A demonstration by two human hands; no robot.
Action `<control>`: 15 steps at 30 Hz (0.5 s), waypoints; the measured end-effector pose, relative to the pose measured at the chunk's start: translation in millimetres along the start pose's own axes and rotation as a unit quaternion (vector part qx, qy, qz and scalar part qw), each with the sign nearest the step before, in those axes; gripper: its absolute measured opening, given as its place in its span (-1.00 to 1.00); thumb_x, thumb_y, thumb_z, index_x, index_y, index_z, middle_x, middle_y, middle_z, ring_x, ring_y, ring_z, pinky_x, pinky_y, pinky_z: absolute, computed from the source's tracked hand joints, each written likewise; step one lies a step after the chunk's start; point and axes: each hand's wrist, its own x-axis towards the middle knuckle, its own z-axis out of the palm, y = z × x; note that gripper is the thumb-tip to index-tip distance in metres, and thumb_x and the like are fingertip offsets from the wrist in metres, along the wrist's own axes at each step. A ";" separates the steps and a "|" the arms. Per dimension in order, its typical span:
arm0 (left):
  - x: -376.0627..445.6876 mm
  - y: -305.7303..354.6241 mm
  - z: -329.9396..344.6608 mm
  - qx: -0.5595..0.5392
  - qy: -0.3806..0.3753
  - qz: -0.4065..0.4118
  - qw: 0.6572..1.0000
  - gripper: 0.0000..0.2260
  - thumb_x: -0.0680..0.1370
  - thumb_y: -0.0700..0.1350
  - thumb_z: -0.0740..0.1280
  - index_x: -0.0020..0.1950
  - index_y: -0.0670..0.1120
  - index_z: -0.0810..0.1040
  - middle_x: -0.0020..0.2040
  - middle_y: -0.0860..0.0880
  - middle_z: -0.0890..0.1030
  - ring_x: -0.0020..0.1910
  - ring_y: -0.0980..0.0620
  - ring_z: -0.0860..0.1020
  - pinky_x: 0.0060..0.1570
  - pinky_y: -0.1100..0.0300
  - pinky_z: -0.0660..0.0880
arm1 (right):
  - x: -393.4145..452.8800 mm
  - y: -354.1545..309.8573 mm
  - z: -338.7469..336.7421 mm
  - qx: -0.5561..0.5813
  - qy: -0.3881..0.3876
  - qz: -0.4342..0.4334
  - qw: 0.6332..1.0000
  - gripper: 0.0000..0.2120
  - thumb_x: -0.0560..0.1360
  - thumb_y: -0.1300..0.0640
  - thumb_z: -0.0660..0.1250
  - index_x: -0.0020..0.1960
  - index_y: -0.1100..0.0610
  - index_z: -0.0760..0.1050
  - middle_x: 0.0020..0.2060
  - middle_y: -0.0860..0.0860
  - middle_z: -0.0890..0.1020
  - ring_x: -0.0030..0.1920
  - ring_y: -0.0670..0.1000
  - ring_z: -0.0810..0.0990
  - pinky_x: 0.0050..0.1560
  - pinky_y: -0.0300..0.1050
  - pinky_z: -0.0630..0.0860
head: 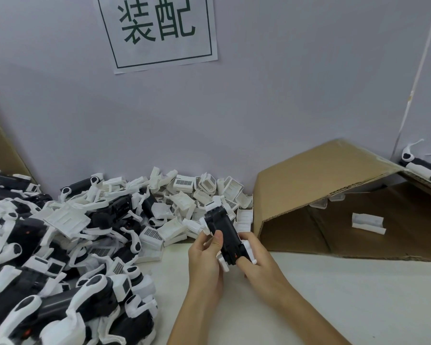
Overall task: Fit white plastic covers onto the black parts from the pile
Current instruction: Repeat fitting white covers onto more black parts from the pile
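From the head view, both our hands grip one blocky black part (pixel 222 230) above the pale desk (pixel 334 295): left hand (pixel 205 255), right hand (pixel 255 257). A glossy pile (pixel 72 232) of white covers lies left, corrugated cardboard box (pixel 321 185) right.

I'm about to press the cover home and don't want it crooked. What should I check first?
1. Left hand grips black part: ok.
2. Right hand grips its near end: ok.
3. White cover seated square on the part: cannot tell, fingers hide it.
4. Spare covers in pile within reach: ok.
5. Cardboard box open for finished parts: ok.
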 end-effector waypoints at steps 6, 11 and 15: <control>-0.1 1.2 0.6 0.000 -0.003 0.005 1.000 -0.86 0.60 -0.22 0.32 0.02 -0.14 0.69 -0.02 -0.28 0.68 -0.03 -0.28 0.66 0.06 -0.23 0.55 | 0.3 2.4 -0.4 -0.001 0.004 -0.008 1.000 -0.62 0.40 0.09 0.17 0.17 -0.19 0.41 -0.18 -0.20 0.59 -0.40 -0.11 0.39 -0.37 -0.29 0.36; -0.3 2.0 0.8 0.005 0.007 -0.001 1.000 -0.86 0.59 -0.23 0.33 -0.01 -0.13 0.70 -0.04 -0.27 0.69 -0.01 -0.32 0.64 0.10 -0.30 0.53 | 0.9 1.6 0.2 -0.003 0.000 -0.008 1.000 -0.62 0.39 0.08 0.17 0.18 -0.19 0.41 -0.17 -0.26 0.59 -0.36 -0.13 0.42 -0.36 -0.29 0.38; 0.8 0.4 0.2 0.013 0.007 0.002 1.000 -0.87 0.61 -0.23 0.32 0.02 -0.14 0.68 -0.03 -0.28 0.69 0.02 -0.33 0.64 0.06 -0.25 0.58 | -0.1 1.1 -0.3 -0.005 0.002 -0.009 1.000 -0.66 0.44 0.10 0.19 0.18 -0.18 0.41 -0.19 -0.27 0.60 -0.35 -0.13 0.42 -0.35 -0.29 0.38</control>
